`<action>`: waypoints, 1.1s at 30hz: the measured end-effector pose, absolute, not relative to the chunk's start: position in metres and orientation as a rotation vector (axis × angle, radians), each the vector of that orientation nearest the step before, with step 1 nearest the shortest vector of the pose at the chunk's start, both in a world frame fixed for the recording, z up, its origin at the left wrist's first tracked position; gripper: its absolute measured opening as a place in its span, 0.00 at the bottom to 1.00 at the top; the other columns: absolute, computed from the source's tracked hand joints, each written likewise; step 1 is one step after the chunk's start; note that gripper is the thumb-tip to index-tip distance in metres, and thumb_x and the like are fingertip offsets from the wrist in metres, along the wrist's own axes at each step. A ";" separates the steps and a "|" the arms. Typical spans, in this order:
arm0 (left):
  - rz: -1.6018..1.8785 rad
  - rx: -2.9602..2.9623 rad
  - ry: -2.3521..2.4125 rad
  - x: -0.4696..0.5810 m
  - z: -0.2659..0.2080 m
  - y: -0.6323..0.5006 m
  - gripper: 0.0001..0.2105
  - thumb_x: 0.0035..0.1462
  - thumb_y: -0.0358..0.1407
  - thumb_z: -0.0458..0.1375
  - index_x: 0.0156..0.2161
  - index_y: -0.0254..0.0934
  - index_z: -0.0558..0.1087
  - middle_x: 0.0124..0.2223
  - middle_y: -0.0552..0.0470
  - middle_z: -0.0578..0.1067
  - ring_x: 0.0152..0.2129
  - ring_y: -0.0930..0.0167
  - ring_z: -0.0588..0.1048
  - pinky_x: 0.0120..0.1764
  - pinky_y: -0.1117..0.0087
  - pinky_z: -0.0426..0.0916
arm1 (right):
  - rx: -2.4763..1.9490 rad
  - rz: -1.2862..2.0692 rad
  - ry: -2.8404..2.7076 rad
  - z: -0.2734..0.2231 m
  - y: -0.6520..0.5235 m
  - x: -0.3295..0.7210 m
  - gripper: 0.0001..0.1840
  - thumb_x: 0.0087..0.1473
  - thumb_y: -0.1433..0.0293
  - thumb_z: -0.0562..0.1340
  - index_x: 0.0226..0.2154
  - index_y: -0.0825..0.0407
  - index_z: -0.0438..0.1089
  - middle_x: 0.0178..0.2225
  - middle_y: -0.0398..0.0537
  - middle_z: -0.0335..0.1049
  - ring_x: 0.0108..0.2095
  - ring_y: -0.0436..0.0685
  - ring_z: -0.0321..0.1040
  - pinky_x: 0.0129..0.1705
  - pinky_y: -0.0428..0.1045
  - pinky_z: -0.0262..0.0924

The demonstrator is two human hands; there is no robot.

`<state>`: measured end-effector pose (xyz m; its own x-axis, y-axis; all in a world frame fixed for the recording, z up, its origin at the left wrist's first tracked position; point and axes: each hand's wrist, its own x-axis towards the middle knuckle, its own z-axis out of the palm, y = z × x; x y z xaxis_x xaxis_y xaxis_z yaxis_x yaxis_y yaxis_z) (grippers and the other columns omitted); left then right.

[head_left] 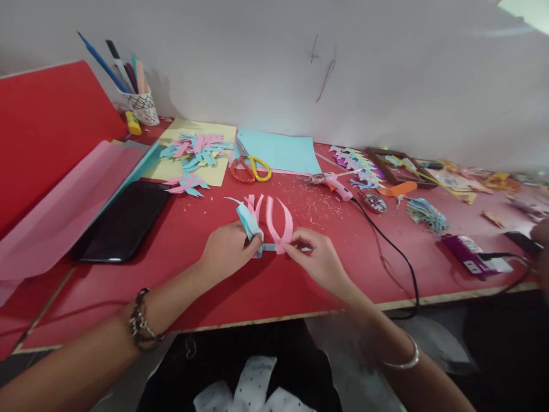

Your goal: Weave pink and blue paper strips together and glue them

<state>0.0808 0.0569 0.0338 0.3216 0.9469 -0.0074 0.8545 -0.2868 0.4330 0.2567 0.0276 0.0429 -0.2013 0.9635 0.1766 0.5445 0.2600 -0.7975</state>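
Note:
Pinched in my left hand [229, 246] is a bunch of blue and pink paper strips [249, 220], standing up from the fingers. My right hand [317, 257] grips the lower end of a pink paper strip [287, 223], whose cut ends curl upward. A narrow blue paper band [269, 247] runs between the two hands, just above the red table [240, 297]. Part of the band is hidden by my fingers. Beyond the hands lie scissors [253, 169] with red and yellow handles and a pink glue gun [337, 184].
Cut strips [199, 149] lie on a yellow sheet [212, 174] beside a blue sheet [278, 150]. A black phone [124, 223] is at left, with a pen cup [143, 106] behind. The glue gun's cord [398, 252] trails to the front edge; a purple power box [465, 254] sits at right.

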 end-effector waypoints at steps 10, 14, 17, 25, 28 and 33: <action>0.421 2.226 1.625 0.079 0.029 0.058 0.20 0.55 0.42 0.44 0.18 0.35 0.67 0.19 0.50 0.70 0.16 0.73 0.66 0.20 0.73 0.52 | -1.372 0.503 -2.103 0.024 0.015 0.239 0.08 0.53 0.72 0.55 0.26 0.52 0.67 0.28 0.46 0.71 0.31 0.52 0.67 0.33 0.44 0.58; 0.444 2.265 1.633 0.078 0.029 0.057 0.20 0.55 0.43 0.43 0.20 0.35 0.68 0.19 0.49 0.70 0.16 0.72 0.66 0.19 0.73 0.51 | -1.258 0.548 -2.135 0.021 0.013 0.236 0.09 0.55 0.73 0.53 0.28 0.51 0.68 0.31 0.46 0.71 0.32 0.51 0.67 0.34 0.44 0.59; 0.419 2.269 1.626 0.078 0.030 0.057 0.22 0.56 0.44 0.41 0.20 0.34 0.68 0.20 0.48 0.70 0.16 0.72 0.66 0.19 0.73 0.51 | -1.235 0.585 -2.134 0.021 0.011 0.236 0.09 0.54 0.74 0.53 0.28 0.51 0.68 0.33 0.46 0.70 0.35 0.51 0.67 0.37 0.45 0.59; 0.365 2.254 1.646 0.078 0.031 0.057 0.21 0.56 0.42 0.42 0.21 0.34 0.69 0.20 0.48 0.70 0.18 0.70 0.68 0.20 0.72 0.51 | -1.270 0.547 -2.095 0.021 0.007 0.236 0.09 0.52 0.77 0.55 0.27 0.52 0.69 0.31 0.47 0.66 0.34 0.51 0.65 0.37 0.45 0.59; 0.356 2.250 1.652 0.079 0.031 0.057 0.21 0.55 0.42 0.43 0.19 0.35 0.68 0.20 0.48 0.69 0.18 0.70 0.68 0.21 0.72 0.52 | -1.306 0.561 -2.071 0.024 0.009 0.236 0.08 0.52 0.77 0.54 0.27 0.53 0.67 0.30 0.48 0.67 0.34 0.52 0.65 0.37 0.46 0.58; 0.366 2.263 1.642 0.079 0.031 0.057 0.21 0.56 0.42 0.42 0.18 0.35 0.67 0.19 0.49 0.69 0.17 0.71 0.66 0.20 0.72 0.51 | -1.325 0.567 -2.091 0.024 0.014 0.235 0.09 0.51 0.76 0.53 0.27 0.51 0.66 0.30 0.47 0.67 0.33 0.53 0.64 0.36 0.47 0.58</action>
